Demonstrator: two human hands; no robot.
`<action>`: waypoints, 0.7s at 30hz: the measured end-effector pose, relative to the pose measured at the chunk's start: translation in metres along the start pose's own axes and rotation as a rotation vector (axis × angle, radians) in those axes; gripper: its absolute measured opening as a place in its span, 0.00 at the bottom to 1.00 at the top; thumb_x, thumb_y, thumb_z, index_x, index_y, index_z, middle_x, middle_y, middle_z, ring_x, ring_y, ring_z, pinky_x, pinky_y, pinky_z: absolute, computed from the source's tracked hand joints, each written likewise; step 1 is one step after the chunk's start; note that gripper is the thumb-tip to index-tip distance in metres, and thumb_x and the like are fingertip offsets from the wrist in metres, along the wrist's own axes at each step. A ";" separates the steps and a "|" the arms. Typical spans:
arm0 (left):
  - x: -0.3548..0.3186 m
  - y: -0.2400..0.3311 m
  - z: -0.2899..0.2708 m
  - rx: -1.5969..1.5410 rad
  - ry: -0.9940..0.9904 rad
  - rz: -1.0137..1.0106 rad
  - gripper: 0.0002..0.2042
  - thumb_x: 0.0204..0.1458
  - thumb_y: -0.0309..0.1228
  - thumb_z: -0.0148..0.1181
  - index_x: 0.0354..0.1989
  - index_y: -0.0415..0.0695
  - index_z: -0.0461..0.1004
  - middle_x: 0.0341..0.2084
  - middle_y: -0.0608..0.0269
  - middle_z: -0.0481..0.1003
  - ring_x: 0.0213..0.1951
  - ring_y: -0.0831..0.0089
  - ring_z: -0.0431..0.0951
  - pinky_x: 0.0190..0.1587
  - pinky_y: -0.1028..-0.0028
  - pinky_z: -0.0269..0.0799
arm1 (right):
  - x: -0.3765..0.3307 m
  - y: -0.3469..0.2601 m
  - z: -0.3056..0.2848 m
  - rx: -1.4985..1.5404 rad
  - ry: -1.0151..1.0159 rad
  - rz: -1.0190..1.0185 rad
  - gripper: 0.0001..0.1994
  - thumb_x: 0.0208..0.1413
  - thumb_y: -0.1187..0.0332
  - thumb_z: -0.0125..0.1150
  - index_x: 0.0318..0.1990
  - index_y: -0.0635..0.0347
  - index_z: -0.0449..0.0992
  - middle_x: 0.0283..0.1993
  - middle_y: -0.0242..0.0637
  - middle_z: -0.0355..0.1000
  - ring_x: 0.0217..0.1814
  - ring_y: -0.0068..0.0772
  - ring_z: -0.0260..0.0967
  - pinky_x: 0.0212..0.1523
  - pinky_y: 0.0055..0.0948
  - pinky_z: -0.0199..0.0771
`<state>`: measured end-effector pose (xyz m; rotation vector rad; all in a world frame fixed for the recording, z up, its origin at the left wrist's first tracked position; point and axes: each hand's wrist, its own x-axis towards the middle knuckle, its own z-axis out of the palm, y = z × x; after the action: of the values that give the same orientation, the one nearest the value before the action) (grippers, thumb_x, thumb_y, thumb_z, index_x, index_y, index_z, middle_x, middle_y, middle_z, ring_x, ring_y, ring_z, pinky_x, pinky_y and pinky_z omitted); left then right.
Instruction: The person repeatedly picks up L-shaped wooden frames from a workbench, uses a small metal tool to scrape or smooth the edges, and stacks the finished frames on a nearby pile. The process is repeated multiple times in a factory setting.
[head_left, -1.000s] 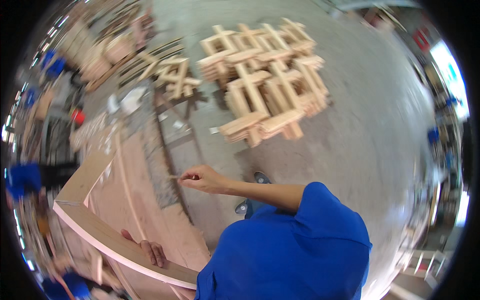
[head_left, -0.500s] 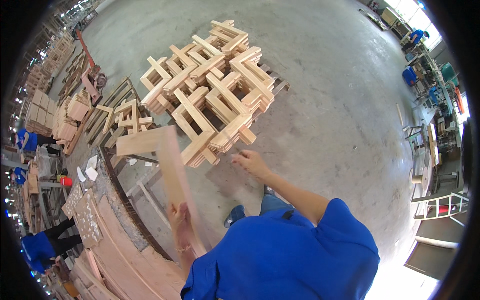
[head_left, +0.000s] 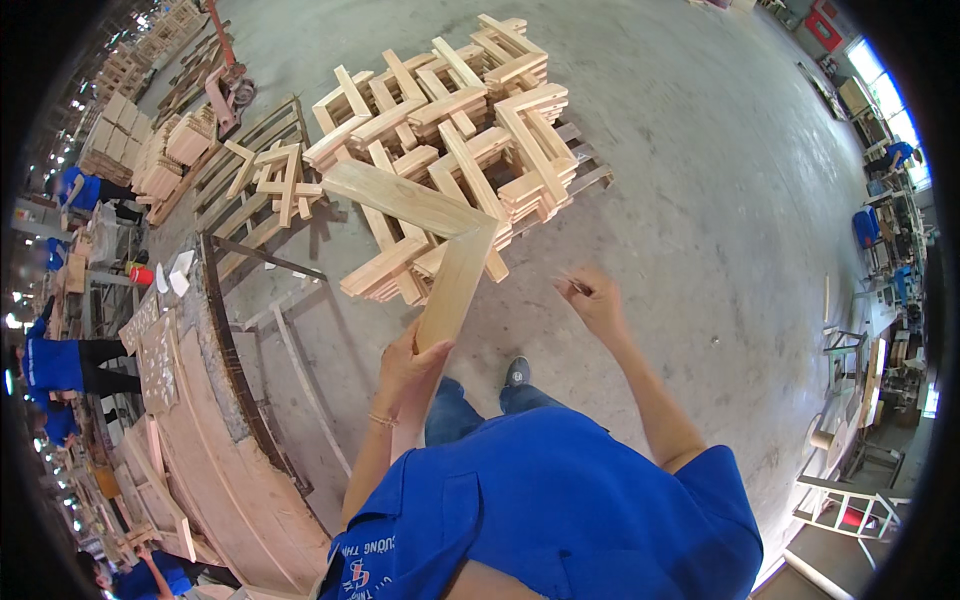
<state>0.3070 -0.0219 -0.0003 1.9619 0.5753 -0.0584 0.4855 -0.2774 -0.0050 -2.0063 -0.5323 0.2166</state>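
My left hand [head_left: 405, 362] is closed round the lower leg of an L-shaped wooden frame piece [head_left: 468, 262], two pale boards joined at a mitred corner. It is raised in front of me, and its upper arm overlaps the stack behind. My right hand [head_left: 602, 305] is out to the right over the floor, fingers pinched. A small dark thin thing shows at its fingertips, too blurred to name. Beyond both hands stands a criss-cross stack of similar wooden frame pieces [head_left: 440, 100] on a pallet [head_left: 590, 168].
At left is a worn wooden workbench [head_left: 235, 470] with a dark metal edge. Past it, a slatted pallet [head_left: 225, 205] bears a few loose frame pieces [head_left: 285, 180]. Co-workers in blue [head_left: 60, 365] are along the far left. A white metal rack [head_left: 850, 508] stands at right.
The frame piece has swung right and turned, its corner now pointing to the right. My right hand has moved right, away from the stack. The view has shifted too.
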 end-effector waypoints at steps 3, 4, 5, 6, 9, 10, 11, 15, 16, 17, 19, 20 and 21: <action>0.011 0.005 -0.002 0.153 -0.075 0.047 0.32 0.40 0.52 0.64 0.51 0.46 0.69 0.34 0.55 0.78 0.37 0.63 0.78 0.43 0.70 0.70 | 0.047 -0.009 -0.018 -0.202 -0.018 -0.253 0.12 0.41 0.76 0.58 0.35 0.49 0.78 0.38 0.33 0.73 0.36 0.39 0.71 0.35 0.32 0.70; 0.015 0.006 -0.003 0.196 -0.098 0.069 0.31 0.39 0.53 0.65 0.50 0.47 0.69 0.33 0.56 0.78 0.35 0.63 0.78 0.42 0.70 0.70 | 0.071 -0.012 -0.023 -0.207 -0.020 -0.323 0.11 0.44 0.76 0.59 0.37 0.53 0.77 0.36 0.36 0.74 0.34 0.37 0.70 0.34 0.31 0.69; 0.019 0.008 -0.005 0.248 -0.134 0.060 0.30 0.39 0.53 0.65 0.48 0.47 0.69 0.31 0.57 0.78 0.33 0.63 0.78 0.40 0.69 0.70 | 0.094 -0.018 -0.028 -0.213 -0.020 -0.389 0.10 0.46 0.77 0.60 0.39 0.57 0.77 0.34 0.40 0.74 0.31 0.35 0.69 0.32 0.29 0.67; 0.025 0.010 -0.007 0.295 -0.165 0.053 0.30 0.39 0.53 0.65 0.46 0.47 0.70 0.29 0.58 0.78 0.32 0.64 0.78 0.38 0.69 0.70 | 0.115 -0.028 -0.032 -0.193 -0.061 -0.321 0.09 0.48 0.73 0.60 0.39 0.58 0.78 0.34 0.39 0.74 0.32 0.35 0.69 0.33 0.29 0.67; 0.046 0.008 -0.007 0.407 -0.180 0.110 0.26 0.39 0.53 0.65 0.41 0.47 0.70 0.23 0.60 0.76 0.28 0.65 0.77 0.34 0.67 0.69 | 0.170 -0.046 -0.032 -0.136 -0.180 -0.040 0.12 0.54 0.62 0.57 0.39 0.62 0.77 0.34 0.38 0.75 0.27 0.28 0.67 0.28 0.24 0.66; 0.053 0.005 -0.007 0.436 -0.168 0.141 0.25 0.40 0.52 0.65 0.40 0.47 0.70 0.21 0.61 0.75 0.26 0.65 0.76 0.33 0.66 0.69 | 0.182 -0.048 -0.028 -0.117 -0.222 0.064 0.15 0.55 0.59 0.56 0.39 0.64 0.76 0.34 0.38 0.75 0.25 0.25 0.66 0.25 0.22 0.65; 0.062 0.004 -0.006 0.476 -0.140 0.144 0.24 0.40 0.51 0.65 0.39 0.46 0.69 0.22 0.60 0.75 0.27 0.64 0.76 0.33 0.65 0.69 | 0.192 -0.048 -0.022 0.082 -0.250 0.148 0.18 0.56 0.56 0.54 0.41 0.65 0.75 0.35 0.39 0.75 0.22 0.21 0.62 0.21 0.20 0.61; 0.102 0.002 -0.005 0.581 -0.020 0.164 0.20 0.42 0.44 0.65 0.36 0.45 0.66 0.27 0.58 0.73 0.30 0.61 0.76 0.33 0.64 0.67 | 0.224 -0.043 0.003 0.960 -0.185 0.477 0.25 0.58 0.50 0.50 0.48 0.68 0.69 0.41 0.44 0.74 0.13 0.10 0.45 0.11 0.12 0.45; 0.112 0.003 -0.005 0.593 0.012 0.171 0.19 0.42 0.42 0.65 0.35 0.45 0.65 0.29 0.58 0.73 0.31 0.61 0.75 0.33 0.63 0.67 | 0.231 -0.040 0.007 1.199 -0.120 0.555 0.26 0.58 0.50 0.49 0.49 0.69 0.67 0.43 0.45 0.73 0.12 0.09 0.41 0.09 0.10 0.41; 0.121 0.000 -0.006 0.526 0.067 0.178 0.18 0.43 0.40 0.64 0.36 0.45 0.65 0.30 0.58 0.73 0.31 0.60 0.75 0.33 0.63 0.67 | 0.237 -0.039 0.010 1.237 -0.087 0.584 0.23 0.61 0.53 0.46 0.50 0.68 0.66 0.45 0.47 0.71 0.13 0.09 0.39 0.10 0.09 0.43; 0.135 -0.008 -0.010 0.402 0.186 0.187 0.16 0.45 0.36 0.63 0.38 0.44 0.64 0.33 0.58 0.72 0.32 0.58 0.74 0.33 0.63 0.67 | 0.244 -0.033 0.015 1.271 -0.153 0.557 0.22 0.61 0.55 0.46 0.50 0.68 0.66 0.46 0.47 0.71 0.13 0.08 0.40 0.10 0.09 0.43; 0.144 -0.010 -0.017 0.398 0.209 0.146 0.16 0.45 0.34 0.62 0.40 0.45 0.64 0.33 0.58 0.72 0.33 0.58 0.74 0.34 0.63 0.67 | 0.245 -0.029 0.014 1.286 -0.183 0.547 0.21 0.61 0.56 0.47 0.49 0.68 0.67 0.46 0.47 0.71 0.13 0.08 0.40 0.10 0.09 0.44; 0.153 -0.012 -0.023 0.390 0.237 0.100 0.17 0.45 0.32 0.61 0.42 0.45 0.64 0.33 0.59 0.72 0.34 0.58 0.74 0.36 0.63 0.66 | 0.243 -0.023 0.010 1.233 -0.154 0.577 0.19 0.60 0.59 0.47 0.50 0.67 0.66 0.47 0.45 0.71 0.13 0.08 0.41 0.11 0.10 0.43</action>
<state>0.4321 0.0583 -0.0442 2.3946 0.6545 0.1365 0.6908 -0.1493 0.0283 -0.8700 0.1399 0.8253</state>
